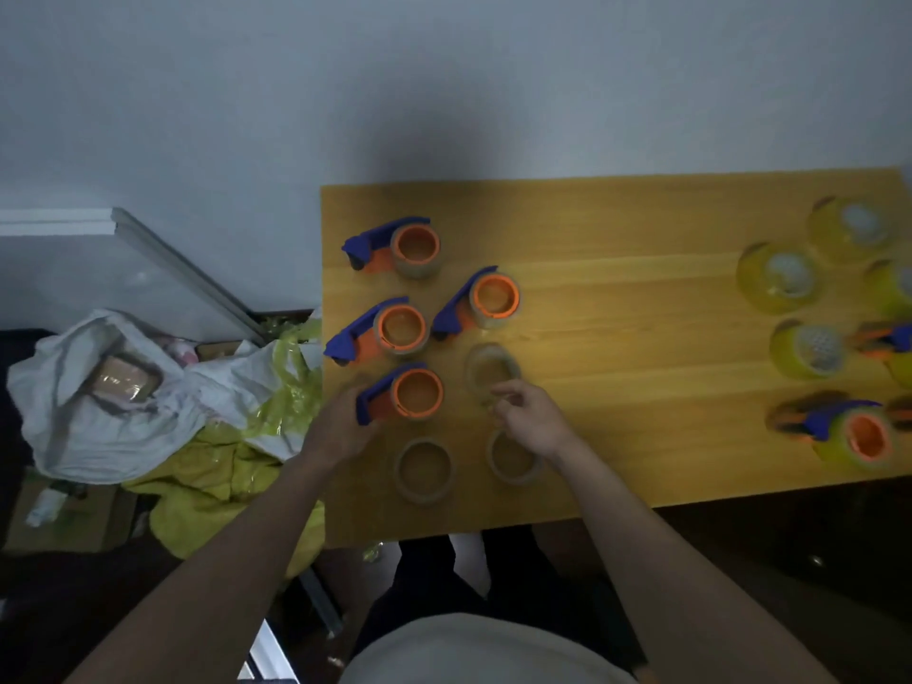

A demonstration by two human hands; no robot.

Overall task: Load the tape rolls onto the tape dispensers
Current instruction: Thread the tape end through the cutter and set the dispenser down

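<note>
Four blue-and-orange tape dispensers (pixel 395 328) stand left of centre on the worktop (pixel 617 308). The left hand (pixel 340 427) grips the nearest one; the right hand (pixel 530 419) pinches a clear tape roll (pixel 491 370) beside it. The roll looks light, stiff and slick: best held by its rim. Yellow rolls (pixel 779 278) at right are blurred.

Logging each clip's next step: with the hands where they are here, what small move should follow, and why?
Probably the left hand lets go of the nearest dispenser, since it already carries a roll and stands beside three other loaded ones. The right hand should then close on the clear tape roll under its fingertips, which lies loose on the table.
</note>
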